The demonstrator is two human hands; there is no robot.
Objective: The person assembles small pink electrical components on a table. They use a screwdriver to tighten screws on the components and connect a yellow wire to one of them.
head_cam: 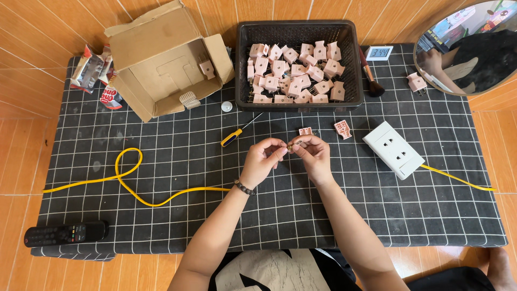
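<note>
A: Two hands on one tiny job. The left hand [262, 158] and the right hand [312, 153] meet over the middle of the table [177, 161], fingertips pinched together on a small metal part [290, 146], brass-coloured as far as I can tell. It is held just above the cloth, not resting on it.

B: Both hands gripping it?

A: Both pinch it, left from the left side, right from the right. Too small to say which hand carries the load.

B: What lies close by?

A: Just beyond the fingers, a pink plug half [305, 131]; to its right a second pink plug piece [342, 129], open side up. To the left, a yellow-handled screwdriver [232, 137]. A yellow cable [161, 202] runs in from the left toward the left wrist.

B: How would you judge good handling here?

A: Keep the part low over the cloth so a slip does not send it rolling. Steady wrists, work with fingertips only. The screwdriver sits within easy reach of the left hand.

B: Farther out?

A: A black basket [242, 64] of pink plugs at the far edge, an open cardboard box [161, 59] far left, a white socket block [393, 149] to the right.
</note>
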